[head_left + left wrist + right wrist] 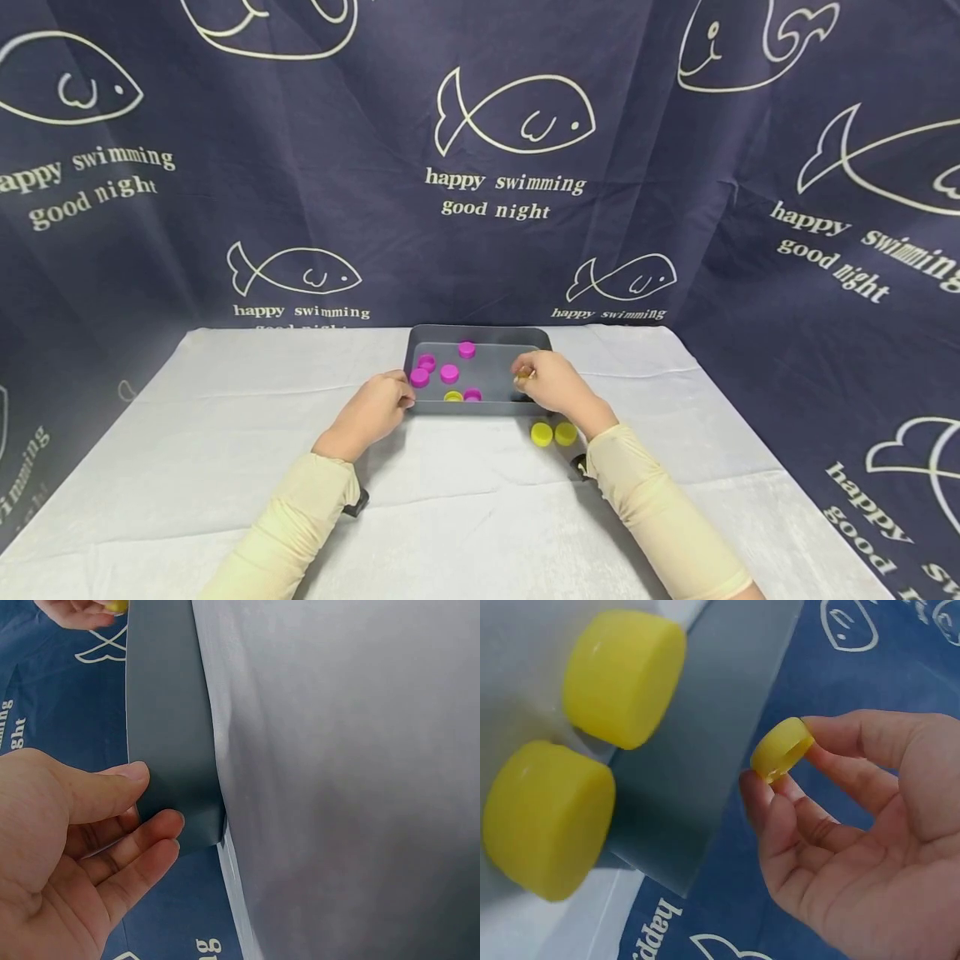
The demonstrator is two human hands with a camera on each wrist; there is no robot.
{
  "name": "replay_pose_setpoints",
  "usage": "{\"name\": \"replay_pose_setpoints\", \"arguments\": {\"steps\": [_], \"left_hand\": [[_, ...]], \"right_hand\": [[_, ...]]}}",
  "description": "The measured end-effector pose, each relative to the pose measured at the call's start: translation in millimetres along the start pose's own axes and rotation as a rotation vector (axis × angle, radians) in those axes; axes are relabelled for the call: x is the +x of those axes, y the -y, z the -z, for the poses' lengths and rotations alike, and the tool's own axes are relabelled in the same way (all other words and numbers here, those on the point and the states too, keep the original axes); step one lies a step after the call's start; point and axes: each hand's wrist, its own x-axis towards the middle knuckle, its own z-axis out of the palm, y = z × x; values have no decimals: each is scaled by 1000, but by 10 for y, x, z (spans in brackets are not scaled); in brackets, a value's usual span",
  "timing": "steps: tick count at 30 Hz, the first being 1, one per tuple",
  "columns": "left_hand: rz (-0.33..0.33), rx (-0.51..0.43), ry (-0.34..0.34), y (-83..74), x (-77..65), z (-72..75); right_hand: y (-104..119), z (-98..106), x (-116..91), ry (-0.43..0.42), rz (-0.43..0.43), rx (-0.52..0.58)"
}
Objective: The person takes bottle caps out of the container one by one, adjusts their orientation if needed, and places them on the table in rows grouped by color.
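A dark grey tray (480, 408) lies on the white cloth, holding several magenta bottle caps (449, 373) and a yellow one (453, 397). My left hand (380, 406) grips its near left corner; in the left wrist view the thumb (120, 787) lies at the rim, with fingers curled by the corner. Above the tray's right end, my right hand (553, 382) pinches a yellow bottle cap (781, 748) between thumb and fingertips, its hollow side partly showing in the right wrist view. Two more yellow caps, one left (542, 433) and one right (566, 432), sit outside the tray.
White cloth (450, 517) covers the table. Behind and at the sides hangs a dark blue curtain (390, 167) with fish drawings and lettering. The two yellow caps outside stand close to the tray's near wall, below my right wrist.
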Motion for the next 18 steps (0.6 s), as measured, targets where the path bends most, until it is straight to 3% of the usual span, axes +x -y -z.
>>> {"name": "replay_pose_setpoints", "arguments": {"steps": [8,18], "left_hand": [[3,4,-7,12,11,-17],[2,1,-4,0,9,-4]], "right_hand": [[41,54,-163,-30,89,9],[54,53,-256,-57,110,86]]}}
